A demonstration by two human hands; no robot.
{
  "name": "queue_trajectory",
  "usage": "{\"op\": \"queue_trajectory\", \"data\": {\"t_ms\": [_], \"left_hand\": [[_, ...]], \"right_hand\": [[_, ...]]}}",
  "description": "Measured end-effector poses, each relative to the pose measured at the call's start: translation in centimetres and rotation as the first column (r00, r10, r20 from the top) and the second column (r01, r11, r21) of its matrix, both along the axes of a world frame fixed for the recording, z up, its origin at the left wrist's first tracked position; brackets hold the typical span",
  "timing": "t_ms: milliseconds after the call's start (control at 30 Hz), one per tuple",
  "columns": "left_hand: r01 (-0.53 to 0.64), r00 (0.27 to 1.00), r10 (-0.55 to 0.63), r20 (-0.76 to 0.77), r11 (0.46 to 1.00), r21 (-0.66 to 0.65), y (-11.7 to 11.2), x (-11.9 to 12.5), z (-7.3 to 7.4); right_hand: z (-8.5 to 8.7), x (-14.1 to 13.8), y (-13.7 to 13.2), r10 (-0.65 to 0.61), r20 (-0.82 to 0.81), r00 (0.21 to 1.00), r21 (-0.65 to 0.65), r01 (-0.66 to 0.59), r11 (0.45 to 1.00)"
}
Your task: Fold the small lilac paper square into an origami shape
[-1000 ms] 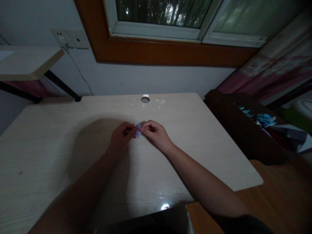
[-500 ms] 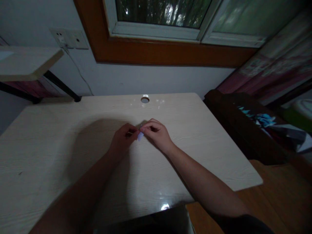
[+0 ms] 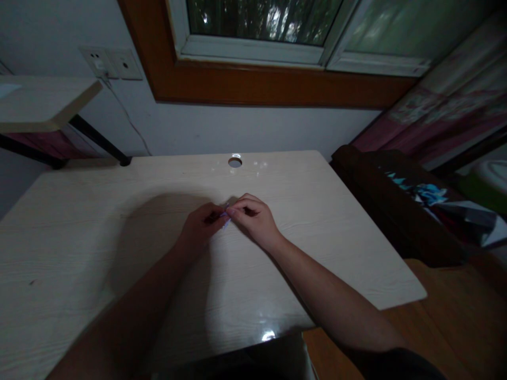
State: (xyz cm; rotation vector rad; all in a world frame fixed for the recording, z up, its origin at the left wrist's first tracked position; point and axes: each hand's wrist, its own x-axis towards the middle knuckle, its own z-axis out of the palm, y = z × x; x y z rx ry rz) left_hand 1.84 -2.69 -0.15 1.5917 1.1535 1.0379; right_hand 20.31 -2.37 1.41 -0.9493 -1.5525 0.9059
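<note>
A small piece of folded light-purple paper point(image 3: 226, 224) is pinched between my two hands over the middle of the desk. My left hand point(image 3: 200, 226) is closed, its thumb and fingertips on the left side of the paper. From the other side my right hand point(image 3: 256, 217) grips it too, thumb and index finger pressed together. The fingertips of both hands meet and cover most of the paper. Only a narrow purple sliver shows below them, along with a small tip above.
A pale wood-grain desk point(image 3: 277, 295) lies beneath both forearms. Near its far edge is a round cable hole point(image 3: 235, 163). A raised shelf point(image 3: 51, 105) stands at the left, under a wall socket point(image 3: 111, 63). Dark furniture point(image 3: 380, 211) with crumpled items is beyond the right edge.
The purple flap below my fingers has narrowed from a wider face to a thin sliver. Both hands have stayed nearly in place, still gripping the paper.
</note>
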Motion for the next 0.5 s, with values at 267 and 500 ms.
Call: {"op": "queue_trajectory", "data": {"t_ms": [267, 500], "left_hand": [[-0.008, 0.992, 0.016, 0.122, 0.998, -0.064, 0.00, 0.25, -0.39], [-0.055, 0.990, 0.063, 0.126, 0.997, -0.063, 0.14, 0.60, -0.32]], "right_hand": [[-0.07, 0.01, -0.09, -0.039, 0.030, 0.999, 0.070, 0.037, 0.997], [0.16, 0.02, -0.05, -0.082, 0.044, 0.996, 0.101, 0.078, 0.992]]}}
